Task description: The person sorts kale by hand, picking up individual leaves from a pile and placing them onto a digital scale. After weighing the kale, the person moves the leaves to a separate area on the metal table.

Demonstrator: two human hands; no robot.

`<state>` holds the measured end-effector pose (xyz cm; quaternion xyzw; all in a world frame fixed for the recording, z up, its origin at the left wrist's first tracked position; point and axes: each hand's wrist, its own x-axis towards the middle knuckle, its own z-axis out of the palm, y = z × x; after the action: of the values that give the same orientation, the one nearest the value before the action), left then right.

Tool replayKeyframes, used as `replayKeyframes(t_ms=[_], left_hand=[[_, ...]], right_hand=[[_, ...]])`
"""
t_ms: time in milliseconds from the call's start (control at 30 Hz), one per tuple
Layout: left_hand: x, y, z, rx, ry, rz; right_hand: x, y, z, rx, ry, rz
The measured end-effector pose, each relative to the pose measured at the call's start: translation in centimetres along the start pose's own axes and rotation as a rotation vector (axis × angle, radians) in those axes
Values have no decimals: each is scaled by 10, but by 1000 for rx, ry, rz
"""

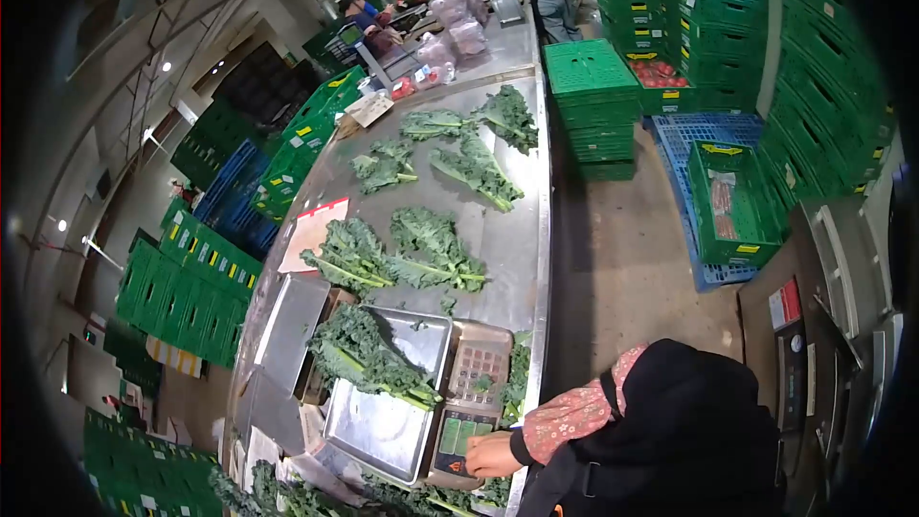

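My right hand [492, 455] is at the lower end of the scale [477, 364], its fingers curled against the display and button panel; nothing shows in them. The floral sleeve with a black cuff reaches in from the right. Beside the scale, a metal tray [378, 440] holds a bunch of curly kale [359, 349], stems toward the scale. More kale bunches [431, 247] lie farther up the steel table [488, 311]. My left hand is out of view.
Loose kale [517, 378] lies along the table's right edge. Bagged purple produce [458, 5] sits at the far end, near other people. Green crates [591, 96] stand right of the table, a blue pallet [684, 148] beyond. Crate stacks [182, 297] stand left.
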<state>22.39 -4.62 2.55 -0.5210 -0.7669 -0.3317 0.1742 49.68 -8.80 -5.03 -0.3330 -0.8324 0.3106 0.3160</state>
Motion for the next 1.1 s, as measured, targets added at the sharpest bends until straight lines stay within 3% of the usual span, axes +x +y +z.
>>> replayKeyframes(t_ms=[67, 100, 133, 200, 233, 267, 333, 367, 400, 467, 500, 533, 600, 633, 667, 733, 767, 867, 933, 1000, 1100], left_hand=[[-2, -1, -2, -58, -15, 1], [-5, 0, -2, -90, -26, 0], [-8, 2, 0, -125, -36, -2], [-16, 7, 4, -197, -55, -10], [-20, 10, 8, -235, -64, -14], [-24, 14, 10, -272, -74, -14], [-30, 17, 9, -336, -102, -6], [-34, 19, 9, -367, -119, 0], [-37, 22, 9, -401, -135, 6], [-46, 32, 11, -480, -166, 9], [-51, 36, 12, -518, -181, 10], [-54, 41, 11, -556, -194, 13], [-59, 50, 10, -630, -224, 25], [-62, 53, 10, -667, -239, 30], [-65, 57, 9, -703, -255, 33], [-68, 65, 6, -776, -282, 41], [-69, 69, 4, -813, -295, 46], [-60, 72, -5, -871, -370, 52], [-55, 64, -8, -562, -366, 262], [-54, 68, -20, -526, -449, 175], [-59, 25, -1, -409, -401, 343]], right_hand=[[31, -20, -15, -57, -58, -64], [45, -30, -17, 52, 61, -131], [63, -42, -24, 32, -42, -117], [84, -56, -8, 333, 157, -91], [89, -79, -31, 467, -11, 21], [102, -76, -10, 421, 190, -153], [108, -99, 17, 252, 345, 276], [107, -102, 16, 221, 333, 345], [108, -100, 11, 222, 332, 349], [109, -92, -1, 655, 177, 318], [106, -103, 2, 818, 317, 313], [106, -86, 7, 816, 315, 316], [104, -39, 17, 696, -89, 9], [98, -61, 2, 748, 71, 39], [94, -64, -9, 749, 70, 43], [88, -66, -21, 456, 23, 177], [85, -63, -14, 461, 214, 134], [86, -53, -19, 202, 307, 155], [87, -57, -39, 37, 413, 221], [92, -51, -64, -9, 419, 204], [101, -28, -90, -110, 551, 175]])
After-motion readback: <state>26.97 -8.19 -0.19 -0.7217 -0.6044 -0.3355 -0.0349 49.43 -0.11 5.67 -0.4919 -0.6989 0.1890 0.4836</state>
